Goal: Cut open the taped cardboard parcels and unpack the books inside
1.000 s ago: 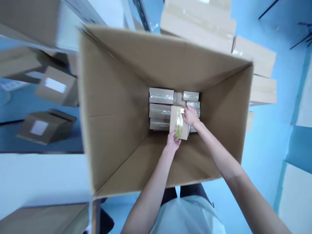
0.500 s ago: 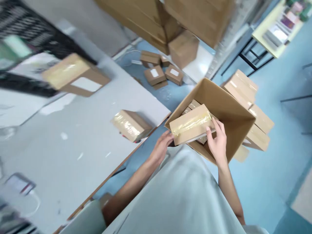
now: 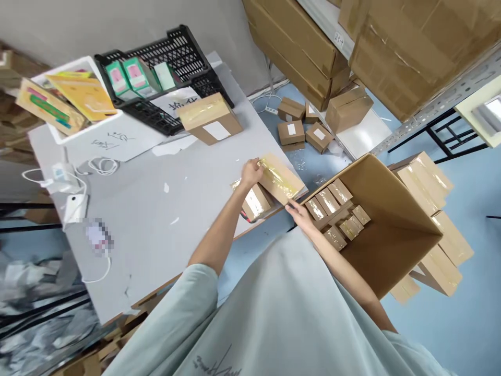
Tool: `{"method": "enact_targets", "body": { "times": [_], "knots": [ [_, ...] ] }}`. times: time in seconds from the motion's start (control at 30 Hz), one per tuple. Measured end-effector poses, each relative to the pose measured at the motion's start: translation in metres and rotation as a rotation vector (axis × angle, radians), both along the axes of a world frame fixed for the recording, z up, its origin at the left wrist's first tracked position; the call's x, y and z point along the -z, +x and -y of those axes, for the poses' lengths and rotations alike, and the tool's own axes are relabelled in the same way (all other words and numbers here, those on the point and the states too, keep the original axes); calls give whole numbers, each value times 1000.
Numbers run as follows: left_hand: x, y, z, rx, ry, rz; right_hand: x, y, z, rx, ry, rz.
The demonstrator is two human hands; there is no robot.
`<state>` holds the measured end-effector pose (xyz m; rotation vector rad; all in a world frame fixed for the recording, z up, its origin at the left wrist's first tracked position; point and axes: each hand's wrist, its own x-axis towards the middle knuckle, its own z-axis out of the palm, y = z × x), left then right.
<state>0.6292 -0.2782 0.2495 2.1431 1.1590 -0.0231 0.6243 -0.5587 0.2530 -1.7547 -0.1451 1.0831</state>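
A long brown box with shiny yellowish tape (image 3: pixel 278 179) is over the table's right corner. My left hand (image 3: pixel 251 172) grips its far left end, and my right hand (image 3: pixel 298 213) holds its near right corner. Just left of it, partly behind my left forearm, a smaller taped box (image 3: pixel 256 202) stands at the table edge, with something red and black beneath it. To the right, a large open carton (image 3: pixel 407 219) contains several small taped boxes (image 3: pixel 327 201).
On the grey table (image 3: pixel 156 224) are a labelled box (image 3: pixel 213 122), a black crate (image 3: pixel 156 57), a white bin (image 3: pixel 58 138) and white cables. Several small boxes (image 3: pixel 290 132) lie on the floor beyond; more boxes (image 3: pixel 425 180) are stacked behind the carton.
The long box has moved left, from above the open carton to the table corner, with both hands on it. The view has shifted, bringing more of the table into sight.
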Motion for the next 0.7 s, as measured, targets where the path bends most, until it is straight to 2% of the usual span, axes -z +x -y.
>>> {"method": "enact_targets", "body": {
  "times": [0.1, 0.17, 0.27, 0.33, 0.4, 0.5, 0.6, 0.7],
  "knots": [
    [13, 7, -15, 74, 93, -125, 20, -16, -36, -50, -10, -104],
    [18, 9, -20, 93, 146, -176, 27, -24, -47, -106, 34, -111],
    [19, 14, -13, 125, 211, -186, 33, -25, -39, -143, 117, -56],
    [19, 19, 8, 195, 232, -133, 37, -21, -17, -86, 151, -17],
    [19, 25, 42, 323, 209, -46, 43, -13, 17, 12, 145, -36],
    [28, 34, 117, 550, 133, 30, 59, 0, 86, 201, 71, -97],
    [50, 34, 212, 801, -16, -19, 78, 3, 167, 383, -135, -63],
    [81, 17, 300, 1059, -225, -86, 94, -10, 234, 385, -428, -48]
  ]
}}
